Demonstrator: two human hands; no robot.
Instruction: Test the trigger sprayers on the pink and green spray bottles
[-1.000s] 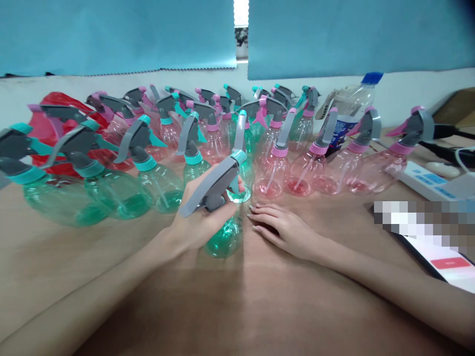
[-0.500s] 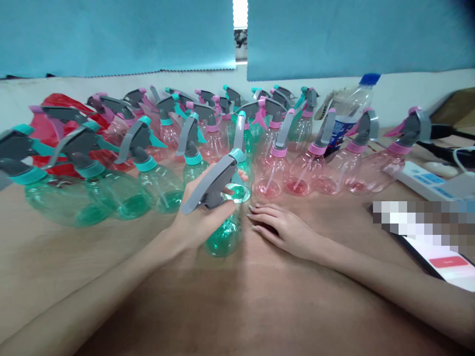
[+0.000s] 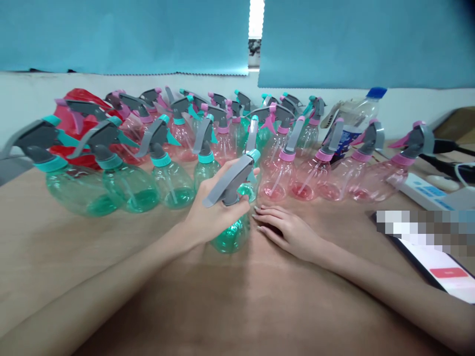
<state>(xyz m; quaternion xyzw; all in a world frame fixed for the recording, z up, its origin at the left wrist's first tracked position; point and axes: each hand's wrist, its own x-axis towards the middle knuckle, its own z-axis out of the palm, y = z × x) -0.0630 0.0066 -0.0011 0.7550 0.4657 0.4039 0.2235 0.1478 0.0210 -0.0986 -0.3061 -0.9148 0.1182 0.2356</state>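
My left hand (image 3: 211, 207) is wrapped round the neck of a green spray bottle (image 3: 230, 237) with a grey and turquoise trigger head. This bottle stands near the middle of the table, and the hand hides its collar. On the tabletop just to its right rests my right hand (image 3: 285, 225), palm down, fingers loosely stretched and holding nothing. To the left of the held bottle is a row of green spray bottles (image 3: 174, 185); behind my right hand is a row of pink ones (image 3: 276, 180).
More spray bottles, pink and green, crowd the back near the wall, beside a red plastic bag (image 3: 79, 155). At the right are a clear drink bottle (image 3: 365, 106) with a blue cap, a white power strip (image 3: 421, 190) and a phone (image 3: 419, 262).
The whole view has turned slightly left, so the bottles appear farther right. My left hand still grips the green spray bottle, its thumb closer round the neck. My right hand stays on the table.
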